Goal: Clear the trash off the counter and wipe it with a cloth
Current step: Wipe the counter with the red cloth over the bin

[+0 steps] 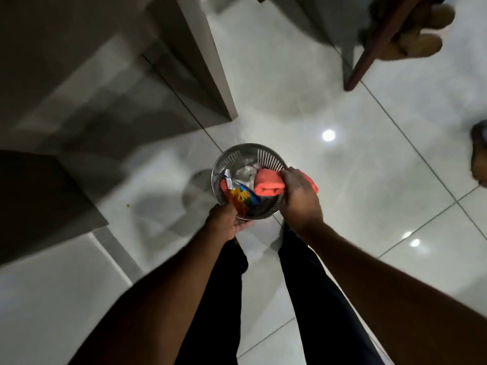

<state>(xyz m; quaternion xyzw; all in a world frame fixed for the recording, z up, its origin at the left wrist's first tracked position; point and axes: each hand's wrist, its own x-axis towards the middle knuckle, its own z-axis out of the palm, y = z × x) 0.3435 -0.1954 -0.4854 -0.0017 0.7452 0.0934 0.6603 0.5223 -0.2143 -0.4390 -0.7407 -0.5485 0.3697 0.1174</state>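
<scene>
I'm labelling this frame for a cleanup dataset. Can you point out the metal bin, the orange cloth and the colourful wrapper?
metal bin (266,154): head view, on the perforated far wall.
orange cloth (267,184): head view, on the folded part left of the right hand.
colourful wrapper (243,198): head view, on its printed face inside the bin.

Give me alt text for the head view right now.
A person stands on a glossy tiled floor, the left hand holding a perforated metal bin of wrappers by its near rim. The right hand grips an orange cloth over the bin's opening.
</scene>
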